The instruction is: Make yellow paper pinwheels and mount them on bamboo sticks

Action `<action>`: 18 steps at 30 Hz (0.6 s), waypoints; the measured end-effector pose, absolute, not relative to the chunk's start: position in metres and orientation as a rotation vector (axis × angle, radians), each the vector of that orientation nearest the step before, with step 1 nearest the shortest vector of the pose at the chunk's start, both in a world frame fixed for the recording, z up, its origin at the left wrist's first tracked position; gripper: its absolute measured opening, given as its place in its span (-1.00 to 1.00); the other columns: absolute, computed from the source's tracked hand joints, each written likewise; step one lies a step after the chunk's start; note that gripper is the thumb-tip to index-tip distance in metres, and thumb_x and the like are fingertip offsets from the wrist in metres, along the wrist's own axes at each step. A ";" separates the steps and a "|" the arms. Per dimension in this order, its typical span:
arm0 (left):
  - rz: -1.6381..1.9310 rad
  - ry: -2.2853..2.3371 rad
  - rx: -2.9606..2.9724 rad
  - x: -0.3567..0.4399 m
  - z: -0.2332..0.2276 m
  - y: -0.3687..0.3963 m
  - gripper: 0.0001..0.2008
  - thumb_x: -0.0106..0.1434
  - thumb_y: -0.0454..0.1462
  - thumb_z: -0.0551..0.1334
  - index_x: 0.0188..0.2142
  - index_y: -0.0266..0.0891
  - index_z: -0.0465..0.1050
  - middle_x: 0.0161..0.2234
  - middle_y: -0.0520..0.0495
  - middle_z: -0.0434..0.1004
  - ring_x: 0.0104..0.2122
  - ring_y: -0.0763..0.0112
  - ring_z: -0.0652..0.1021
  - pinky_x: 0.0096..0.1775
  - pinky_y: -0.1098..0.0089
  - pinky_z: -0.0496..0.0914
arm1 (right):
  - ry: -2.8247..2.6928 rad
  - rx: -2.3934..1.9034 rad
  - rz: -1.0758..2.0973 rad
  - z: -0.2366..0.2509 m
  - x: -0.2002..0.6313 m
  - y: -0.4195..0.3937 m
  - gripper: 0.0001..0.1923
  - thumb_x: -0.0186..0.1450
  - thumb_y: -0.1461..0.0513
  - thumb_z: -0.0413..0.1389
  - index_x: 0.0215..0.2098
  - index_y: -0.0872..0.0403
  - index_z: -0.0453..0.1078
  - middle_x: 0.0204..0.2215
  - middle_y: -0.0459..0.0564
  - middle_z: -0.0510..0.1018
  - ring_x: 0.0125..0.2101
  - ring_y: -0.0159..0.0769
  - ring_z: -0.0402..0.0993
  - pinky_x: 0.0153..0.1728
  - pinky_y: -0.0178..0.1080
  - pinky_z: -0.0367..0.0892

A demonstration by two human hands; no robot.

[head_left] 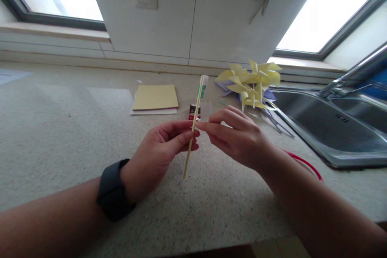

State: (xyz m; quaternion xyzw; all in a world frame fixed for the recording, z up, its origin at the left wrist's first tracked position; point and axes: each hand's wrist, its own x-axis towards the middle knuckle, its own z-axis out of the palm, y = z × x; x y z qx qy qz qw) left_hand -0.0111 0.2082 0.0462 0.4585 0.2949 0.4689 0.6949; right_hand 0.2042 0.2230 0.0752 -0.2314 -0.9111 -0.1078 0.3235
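A thin pale wooden stick (189, 153) stands nearly upright, leaning a little to the right, above the counter. My left hand (165, 145), with a dark band on its wrist, pinches it near the middle between thumb and fingers. From the right, my right hand (234, 135) presses its fingertips against the stick just above the left thumb. A tiny whitish bit (198, 120) shows at those fingertips; what it is I cannot make out. Behind the stick lie a small red box (194, 117) and a clear-capped tube with a green label (203, 90).
A stack of yellow paper (155, 96) lies at the back left. Several yellow and purple paper pinwheels (254, 82) are heaped at the back right, beside the steel sink (320, 129). Red-handled scissors, partly hidden, show a red loop (308, 164) behind my right forearm.
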 end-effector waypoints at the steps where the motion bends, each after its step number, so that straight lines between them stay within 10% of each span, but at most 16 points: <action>1: 1.048 0.654 1.021 -0.011 0.046 0.208 -0.82 0.26 -0.26 0.41 -0.12 -0.13 0.66 -0.17 -0.01 0.67 -0.22 0.49 0.59 -0.13 0.48 0.52 | -2.389 -0.608 -0.282 0.075 0.204 0.223 -0.67 0.36 0.40 0.15 0.08 0.12 0.43 -0.23 0.02 0.47 -0.25 -0.30 0.36 -0.20 -0.18 0.39; 18: 1.048 0.776 1.088 -0.014 0.047 0.212 -0.88 0.19 -0.21 0.46 -0.29 -0.19 0.65 -0.40 0.04 0.62 -0.41 0.53 0.54 -0.26 0.47 0.44 | -2.429 -0.533 -0.207 0.079 0.198 0.221 -0.83 0.39 0.38 0.12 -0.05 0.16 0.42 -0.26 0.05 0.52 -0.24 -0.27 0.40 -0.20 -0.19 0.42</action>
